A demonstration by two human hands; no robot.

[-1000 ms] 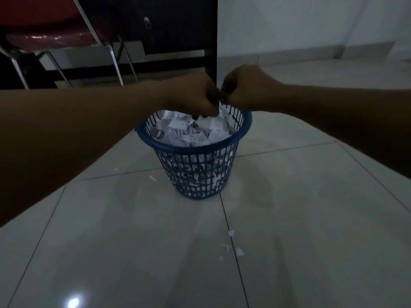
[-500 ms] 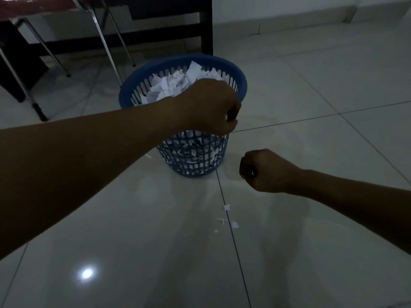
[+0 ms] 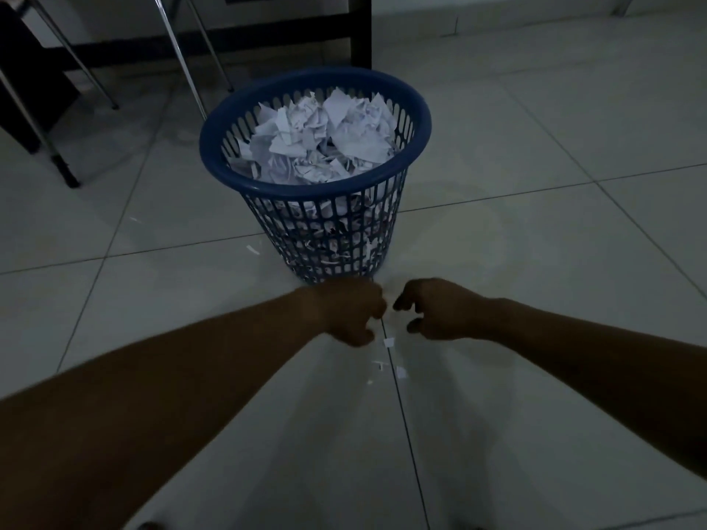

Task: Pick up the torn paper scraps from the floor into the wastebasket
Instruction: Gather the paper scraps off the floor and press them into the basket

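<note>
A blue mesh wastebasket [image 3: 420,120] stands on the tiled floor, heaped with crumpled white paper [image 3: 325,139]. Just in front of its base, my left hand [image 3: 350,311] is low over the floor with its fingers curled in; I cannot see anything in it. My right hand [image 3: 432,311] is beside it, fingers bent and slightly apart, empty. A few small white scraps lie right below the hands: one scrap [image 3: 388,342] on the tile joint, two more scraps [image 3: 400,372] a little nearer me. Another thin scrap [image 3: 252,249] lies left of the basket.
Metal chair legs [image 3: 183,59] and a dark table leg [image 3: 360,30] stand behind the basket. A black-footed leg [image 3: 63,168] is at the left. Pale floor tiles spread to the right and toward me.
Both hands came down from the basket's rim to the floor in front of it. The view tilted downward and closer to the basket.
</note>
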